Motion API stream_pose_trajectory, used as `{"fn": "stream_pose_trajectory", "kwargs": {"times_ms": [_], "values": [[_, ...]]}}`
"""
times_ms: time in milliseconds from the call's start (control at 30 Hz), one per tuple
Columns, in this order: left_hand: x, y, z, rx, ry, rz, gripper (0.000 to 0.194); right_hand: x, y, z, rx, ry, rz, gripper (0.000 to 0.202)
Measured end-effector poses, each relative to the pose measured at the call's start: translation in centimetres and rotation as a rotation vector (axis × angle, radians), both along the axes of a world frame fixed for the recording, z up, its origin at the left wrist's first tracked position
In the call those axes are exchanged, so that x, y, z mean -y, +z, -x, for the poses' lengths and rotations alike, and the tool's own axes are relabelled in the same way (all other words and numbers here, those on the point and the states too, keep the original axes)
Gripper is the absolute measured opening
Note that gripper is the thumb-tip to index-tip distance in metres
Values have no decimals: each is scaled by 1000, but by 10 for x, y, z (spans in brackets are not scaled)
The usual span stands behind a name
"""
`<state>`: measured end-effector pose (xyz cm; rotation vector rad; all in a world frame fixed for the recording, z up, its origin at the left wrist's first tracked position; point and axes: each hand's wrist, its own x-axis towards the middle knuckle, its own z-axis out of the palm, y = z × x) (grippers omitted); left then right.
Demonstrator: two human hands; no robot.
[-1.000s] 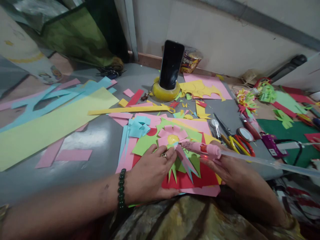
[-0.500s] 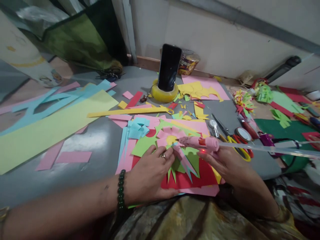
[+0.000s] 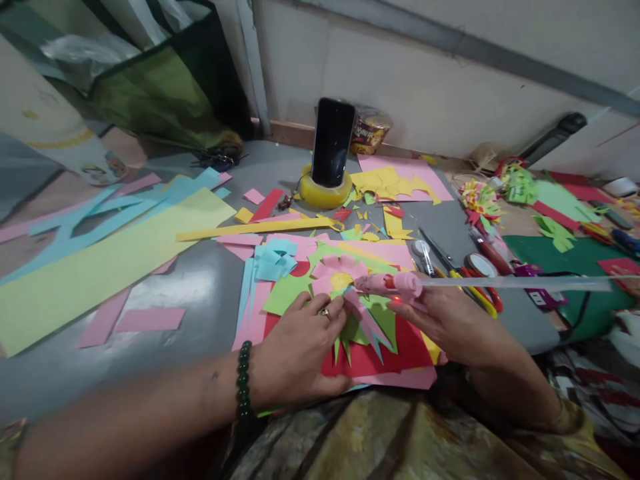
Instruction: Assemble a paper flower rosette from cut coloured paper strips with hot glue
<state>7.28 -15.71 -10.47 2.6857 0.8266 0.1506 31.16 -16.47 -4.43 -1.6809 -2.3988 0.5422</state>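
My right hand (image 3: 450, 323) is closed around a pink hot glue gun (image 3: 395, 285) with a small red light and a long clear glue stick (image 3: 515, 283) out of its back. The nozzle is at the right edge of the yellow centre (image 3: 342, 281) of a pink paper flower (image 3: 327, 268). Whether it touches is too small to tell. Below the centre hang pink and blue pointed paper tails (image 3: 373, 327). My left hand (image 3: 300, 347) lies over the stacked paper, fingers outstretched at the flower's lower left edge, thumb apart. Green paper (image 3: 280, 297) and red paper (image 3: 373, 360) lie beneath.
Behind the stack, a phone (image 3: 332, 143) stands in a yellow tape roll (image 3: 325, 193). Scissors (image 3: 465, 280) lie right, beside a green mat (image 3: 540, 250). Looped blue strips (image 3: 275, 260) sit left of the flower; a long pale-green sheet (image 3: 115, 263) lies farther left.
The view has shifted slightly. The glue gun's nozzle has moved a little lower along the yellow centre's right edge. My left hand stays in place on the paper.
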Motion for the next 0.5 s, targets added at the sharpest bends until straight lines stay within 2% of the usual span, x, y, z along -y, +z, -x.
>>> {"fn": "stream_pose_trajectory", "kwargs": {"times_ms": [133, 333, 500], "values": [[1, -1, 0, 7, 5, -8, 85, -2, 3, 4, -60, 13, -4, 41], [0, 0, 0, -33, -2, 11, 83, 5, -3, 4, 103, -56, 30, 39], [0, 3, -1, -38, 2, -11, 82, 13, 1, -2, 66, -68, 28, 40]]}}
